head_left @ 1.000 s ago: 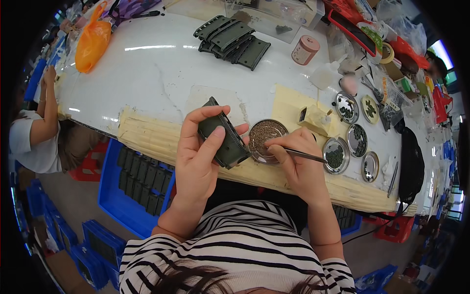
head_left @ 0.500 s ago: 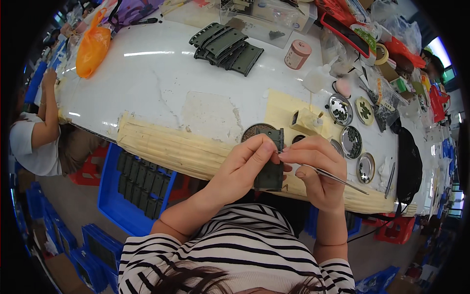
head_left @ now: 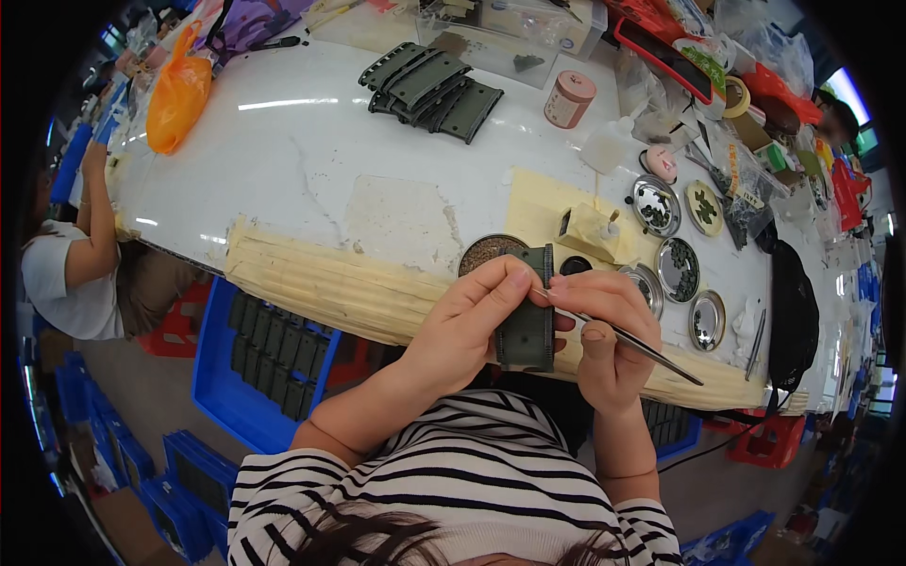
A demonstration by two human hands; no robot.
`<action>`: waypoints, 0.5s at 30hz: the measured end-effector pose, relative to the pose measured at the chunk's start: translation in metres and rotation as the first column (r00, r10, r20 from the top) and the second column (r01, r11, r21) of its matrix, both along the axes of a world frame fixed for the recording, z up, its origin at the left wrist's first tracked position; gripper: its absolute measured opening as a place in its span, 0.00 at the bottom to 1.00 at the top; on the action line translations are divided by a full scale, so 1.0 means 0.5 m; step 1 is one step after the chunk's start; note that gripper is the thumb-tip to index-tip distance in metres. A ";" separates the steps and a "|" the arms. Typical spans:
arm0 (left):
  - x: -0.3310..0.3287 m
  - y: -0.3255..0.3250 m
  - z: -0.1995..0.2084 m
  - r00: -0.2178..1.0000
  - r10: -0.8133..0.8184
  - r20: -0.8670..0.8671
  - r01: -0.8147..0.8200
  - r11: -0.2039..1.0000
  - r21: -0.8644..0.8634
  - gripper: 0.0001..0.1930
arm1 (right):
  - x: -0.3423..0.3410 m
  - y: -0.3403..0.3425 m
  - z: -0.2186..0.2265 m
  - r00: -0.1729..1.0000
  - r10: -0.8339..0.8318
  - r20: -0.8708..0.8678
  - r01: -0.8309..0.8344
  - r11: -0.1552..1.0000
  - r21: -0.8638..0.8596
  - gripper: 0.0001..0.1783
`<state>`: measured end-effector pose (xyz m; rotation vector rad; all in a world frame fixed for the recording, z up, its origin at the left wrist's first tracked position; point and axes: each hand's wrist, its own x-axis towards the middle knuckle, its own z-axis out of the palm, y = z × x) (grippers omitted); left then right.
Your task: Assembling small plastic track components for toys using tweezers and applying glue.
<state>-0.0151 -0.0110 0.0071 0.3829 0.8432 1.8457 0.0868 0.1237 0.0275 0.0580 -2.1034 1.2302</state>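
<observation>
The left hand [head_left: 472, 316] is closed on a dark green, ribbed, rectangular panel [head_left: 528, 332], its long edges running roughly 12 to 6 o'clock; in view, the panel overlaps the worktop's cream padded front edge [head_left: 326, 281]. The right hand [head_left: 613, 325] pinches a slim, grey metal tool [head_left: 651, 352], its free end aimed at 4 o'clock and its other end beside the left thumb; what lies at that tip is too small to tell. From the panel, a round metal dish of brown granules [head_left: 461, 255] sits just beside it at 11 o'clock, a yellowish block-shaped holder [head_left: 593, 238] near at 1, and a round metal dish of dark green bits [head_left: 696, 283] between 2 and 3. Toward 11, a broad stretch of white worktop [head_left: 283, 170] separates the panel from a stack of dark green panels [head_left: 429, 90]. Between 8 and 9, a blue plastic tray [head_left: 212, 382] stands below the padded edge.
</observation>
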 end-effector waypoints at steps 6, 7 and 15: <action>0.002 0.002 0.001 0.999 0.002 0.037 -0.003 1.000 0.021 0.15 | 0.002 0.003 -0.003 1.000 0.003 0.004 -0.003 1.000 0.004 0.11; 0.002 0.002 0.001 0.999 0.004 0.037 -0.005 1.000 0.024 0.15 | 0.001 0.003 -0.003 1.000 0.002 0.001 -0.002 1.000 0.011 0.11; 0.006 0.003 0.003 0.999 0.021 0.030 -0.022 1.000 0.021 0.14 | 0.005 -0.006 -0.003 0.999 -0.026 0.046 0.028 0.999 -0.041 0.10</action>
